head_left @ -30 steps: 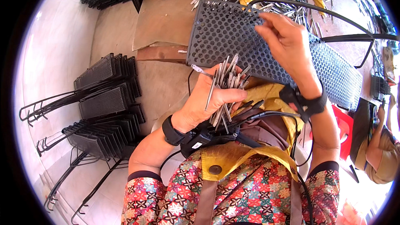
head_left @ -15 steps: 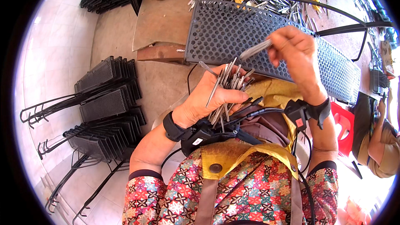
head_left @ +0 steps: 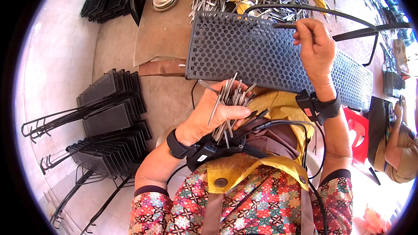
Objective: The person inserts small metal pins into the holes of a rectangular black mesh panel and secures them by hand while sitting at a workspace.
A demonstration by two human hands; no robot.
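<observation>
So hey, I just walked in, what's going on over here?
A person's left hand grips a bundle of thin metal pieces near the close edge of a black perforated panel. The right hand pinches one slim piece over the panel; whether it touches is unclear. Beyond lies a heap of similar pieces, and black racks stand at left.

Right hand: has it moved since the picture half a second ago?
Yes. Judged against the dark perforated panel, the right hand has moved toward the panel's far edge and to the right.
</observation>
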